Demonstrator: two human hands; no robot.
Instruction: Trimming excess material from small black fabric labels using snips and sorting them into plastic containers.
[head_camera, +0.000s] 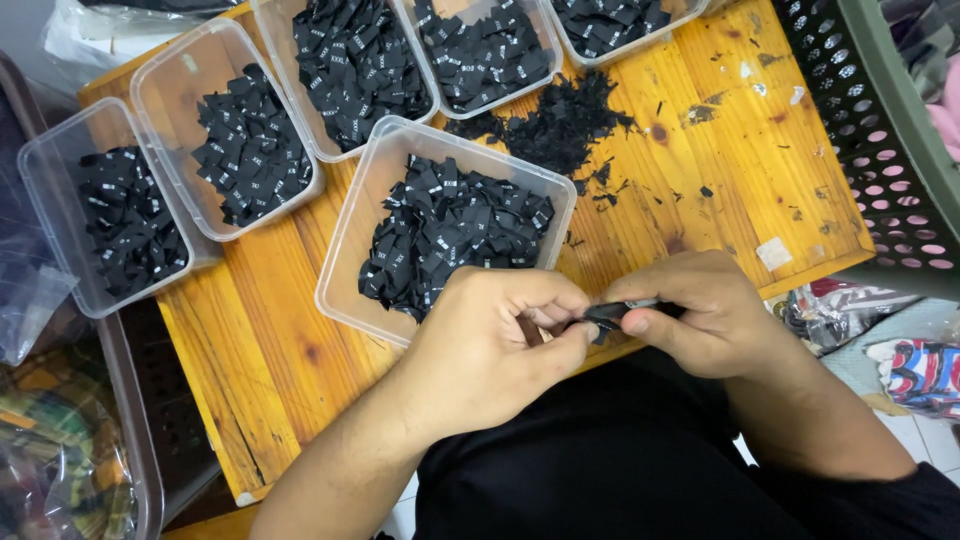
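Labels, small and black, are pinched between both hands just over the near edge of the wooden table (300, 300). The held label (607, 316) sits between the thumbs and fingertips where the two hands meet. The left hand (490, 350) is closed on it from the left, thumb pressed toward the forefinger. The right hand (700, 315) is closed on it from the right, with a thin dark tool that I cannot make out clearly lying under its thumb.

Just beyond the left hand stands a clear tub (345, 260) heaped with black labels (450, 235) bearing small white marks. Five more tubs of the same kind line the far and left parts of the table: one at the left edge (40, 160), one beside it (170, 80), and three along the top. A loose pile of black scraps (570, 125) lies on the bare wood between the near tub and the top row. A dark perforated basket (860, 130) stands at the right, touching the table's corner. Bagged fabric lies at the lower left and right.
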